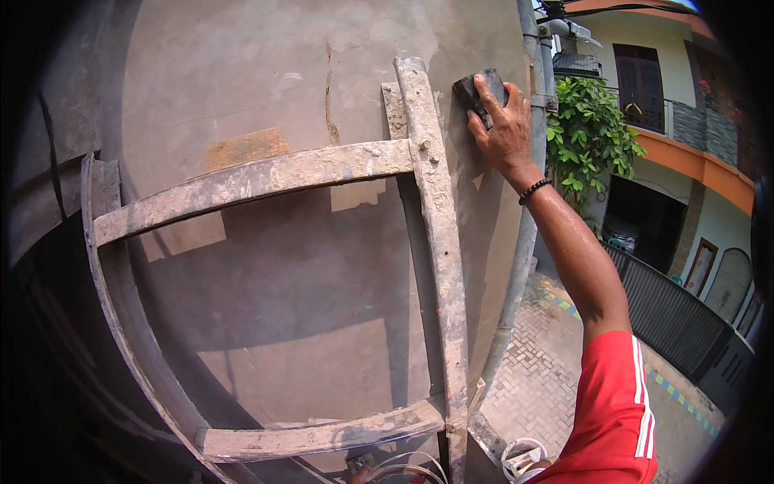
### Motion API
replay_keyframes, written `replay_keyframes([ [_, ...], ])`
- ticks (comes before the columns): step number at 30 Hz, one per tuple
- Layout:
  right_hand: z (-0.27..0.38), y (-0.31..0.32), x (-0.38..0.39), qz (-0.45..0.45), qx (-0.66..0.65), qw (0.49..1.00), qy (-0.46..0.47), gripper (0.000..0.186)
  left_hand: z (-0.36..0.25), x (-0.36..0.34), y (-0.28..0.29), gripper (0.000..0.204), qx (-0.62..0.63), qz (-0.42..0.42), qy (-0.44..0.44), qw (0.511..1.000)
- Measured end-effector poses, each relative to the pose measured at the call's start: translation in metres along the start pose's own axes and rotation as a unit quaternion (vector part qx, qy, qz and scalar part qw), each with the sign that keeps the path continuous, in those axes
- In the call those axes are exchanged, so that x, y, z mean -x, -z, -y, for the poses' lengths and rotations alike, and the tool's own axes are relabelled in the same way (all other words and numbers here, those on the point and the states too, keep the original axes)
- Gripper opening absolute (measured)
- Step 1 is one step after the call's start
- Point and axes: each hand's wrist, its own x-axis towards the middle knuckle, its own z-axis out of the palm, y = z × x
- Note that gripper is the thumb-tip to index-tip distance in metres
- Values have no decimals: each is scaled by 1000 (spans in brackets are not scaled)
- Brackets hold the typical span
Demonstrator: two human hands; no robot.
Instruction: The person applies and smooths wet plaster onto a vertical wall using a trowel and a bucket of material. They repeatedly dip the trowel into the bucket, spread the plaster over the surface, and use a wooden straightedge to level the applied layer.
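A dark block [466,93] sits against a grey wall [226,73] at 1 o'clock, gripped in a person's right hand [509,133], whose fingers cover part of it; its wall-side face is hidden. The left hand is out of view, its state impossible to tell. A black beaded bracelet [534,191] rings the right wrist; a red sleeve [605,403] runs off the lower edge. Near centre, a crusted frame [442,250] hides strips of wall. At 5 o'clock, a pale bucket [522,445] is partly cut off, its contents unclear.
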Motion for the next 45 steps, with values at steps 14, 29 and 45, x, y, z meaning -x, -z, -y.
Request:
replay_keyframes([
  [14, 13, -6, -5, -52, 20, 993, -106, 63, -7, -4, -2, 51, 19, 23, 33, 999],
  [29, -1, 12, 50, 36, -62, 991, 110, 77, -16, 1, 6, 53, -46, 14, 83, 995],
  [45, -25, 5, 14, -45, 55, 988, -137, 65, 8, -25, 1, 47, 10, 15, 7, 1000],
])
